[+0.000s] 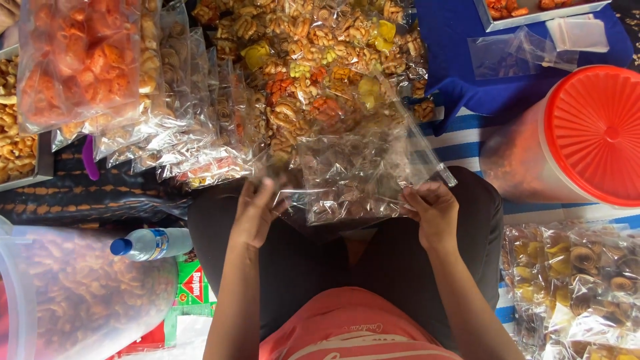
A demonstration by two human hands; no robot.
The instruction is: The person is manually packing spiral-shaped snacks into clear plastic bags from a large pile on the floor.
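Over the lap, both hands hold one clear plastic snack packet (pixel 347 190) by its near corners. L hand (pixel 257 213) is pinched shut on the left corner, fingers curled, thumb on top; R hand (pixel 433 213) is clamped on the right corner the same way. Packet lies flat-ish btwn the hands, w/ brownish fried snack pieces inside, its far edge running into the big heap of filled packets (pixel 313 73) ahead: curly tan, orange & yellow pieces in clear bags.

Left of the heap, a fanned row of sealed packets (pixel 180 120), topped by a bag of orange crackers (pixel 80 60). A metal tray of pale curls (pixel 20 140) sits at the far left edge. Near the L knee lies a water bottle w/ blue cap (pixel 150 243), on its side, just beside a large clear tub of brown snacks (pixel 73 293).

To the right, a big container w/ red ribbed lid (pixel 593 133) on blue cloth (pixel 467 47); more packed bags (pixel 573 280) by the R knee.
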